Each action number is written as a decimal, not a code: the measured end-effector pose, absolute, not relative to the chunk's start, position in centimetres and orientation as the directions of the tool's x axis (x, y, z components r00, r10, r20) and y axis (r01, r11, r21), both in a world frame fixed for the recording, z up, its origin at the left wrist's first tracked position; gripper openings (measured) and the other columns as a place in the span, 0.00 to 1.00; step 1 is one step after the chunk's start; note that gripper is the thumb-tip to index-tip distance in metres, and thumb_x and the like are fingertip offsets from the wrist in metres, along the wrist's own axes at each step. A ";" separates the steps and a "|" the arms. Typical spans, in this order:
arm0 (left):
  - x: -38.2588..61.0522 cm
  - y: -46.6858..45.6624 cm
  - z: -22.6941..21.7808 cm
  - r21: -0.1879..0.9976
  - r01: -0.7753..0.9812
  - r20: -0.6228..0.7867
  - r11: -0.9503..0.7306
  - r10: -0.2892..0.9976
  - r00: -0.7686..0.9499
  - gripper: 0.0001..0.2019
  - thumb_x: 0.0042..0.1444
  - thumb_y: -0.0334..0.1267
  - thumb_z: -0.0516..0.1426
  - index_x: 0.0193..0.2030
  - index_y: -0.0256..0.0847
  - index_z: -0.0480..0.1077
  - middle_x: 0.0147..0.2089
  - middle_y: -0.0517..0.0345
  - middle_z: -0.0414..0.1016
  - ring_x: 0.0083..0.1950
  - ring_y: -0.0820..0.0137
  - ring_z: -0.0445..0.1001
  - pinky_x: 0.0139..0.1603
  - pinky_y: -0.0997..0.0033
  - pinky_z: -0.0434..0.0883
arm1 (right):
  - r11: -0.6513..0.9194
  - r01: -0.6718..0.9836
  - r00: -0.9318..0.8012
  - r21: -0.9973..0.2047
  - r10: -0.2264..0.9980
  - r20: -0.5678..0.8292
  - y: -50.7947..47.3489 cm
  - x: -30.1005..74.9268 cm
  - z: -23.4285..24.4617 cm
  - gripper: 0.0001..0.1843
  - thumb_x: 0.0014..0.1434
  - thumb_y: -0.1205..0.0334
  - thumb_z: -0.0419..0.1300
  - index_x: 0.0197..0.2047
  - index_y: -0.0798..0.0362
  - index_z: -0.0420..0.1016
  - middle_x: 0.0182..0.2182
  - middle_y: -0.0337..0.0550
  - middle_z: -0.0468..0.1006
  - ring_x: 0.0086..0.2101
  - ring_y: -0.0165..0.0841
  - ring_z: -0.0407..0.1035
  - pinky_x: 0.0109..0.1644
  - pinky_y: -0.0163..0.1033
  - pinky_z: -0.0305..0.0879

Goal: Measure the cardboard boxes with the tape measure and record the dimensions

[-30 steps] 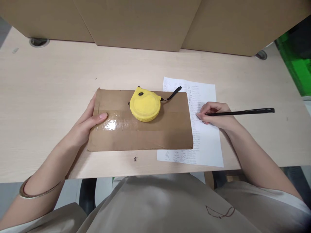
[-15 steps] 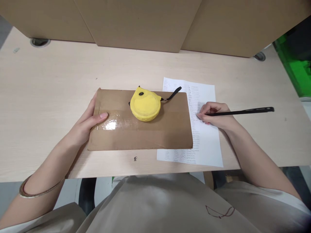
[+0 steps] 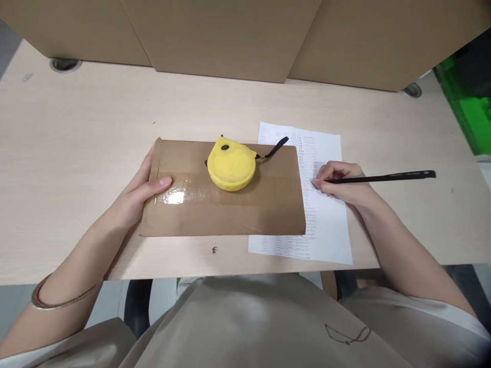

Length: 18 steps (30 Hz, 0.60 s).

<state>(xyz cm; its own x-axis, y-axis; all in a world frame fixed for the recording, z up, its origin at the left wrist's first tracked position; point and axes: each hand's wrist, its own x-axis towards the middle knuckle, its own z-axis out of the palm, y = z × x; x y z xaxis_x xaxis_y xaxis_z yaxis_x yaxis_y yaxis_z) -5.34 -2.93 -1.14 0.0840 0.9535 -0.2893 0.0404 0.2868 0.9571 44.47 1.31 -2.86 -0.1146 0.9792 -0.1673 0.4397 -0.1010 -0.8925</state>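
Note:
A flat brown cardboard piece (image 3: 245, 209) with a glossy tape strip lies on the pale wooden desk (image 3: 76, 133). On its upper middle rests a round yellow tape measure (image 3: 231, 164) with a black wrist strap. My left hand (image 3: 138, 191) grips the cardboard's left edge, thumb on top and fingers round the edge. My right hand (image 3: 339, 181) pinches a long black pen (image 3: 379, 178), its tip on a white sheet of printed paper (image 3: 326, 225) that lies partly under the cardboard's right end.
Brown cardboard panels (image 3: 222, 36) stand along the back of the desk. Two round cable holes (image 3: 65, 64) sit at the back corners. A green object (image 3: 470, 110) is at the far right. A small ink mark (image 3: 214, 250) is near the desk's front edge.
Nothing has visibly changed apart from a slight shift of the view; both hands stay where they were.

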 end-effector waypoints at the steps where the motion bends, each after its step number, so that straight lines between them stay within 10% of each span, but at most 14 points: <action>1: -5.3 -2.9 -1.2 0.958 0.035 -0.288 0.286 0.954 0.087 0.50 0.69 0.53 0.75 0.93 0.68 0.62 0.90 0.56 0.74 0.80 0.34 0.84 0.75 0.37 0.89 | -0.101 0.442 -0.111 -0.891 0.980 -0.166 1.3 44.5 -2.9 0.33 0.47 0.39 0.92 0.23 0.46 0.75 0.19 0.38 0.72 0.20 0.27 0.58 0.24 0.39 0.50; 18: -5.7 -2.9 -1.6 0.964 0.068 -0.262 0.256 0.959 0.103 0.47 0.72 0.55 0.72 0.93 0.69 0.61 0.92 0.58 0.71 0.83 0.33 0.80 0.78 0.36 0.87 | -0.084 0.456 -0.124 -0.886 0.980 -0.156 1.3 44.6 -2.7 0.35 0.46 0.37 0.92 0.21 0.47 0.75 0.20 0.38 0.73 0.20 0.28 0.61 0.24 0.39 0.53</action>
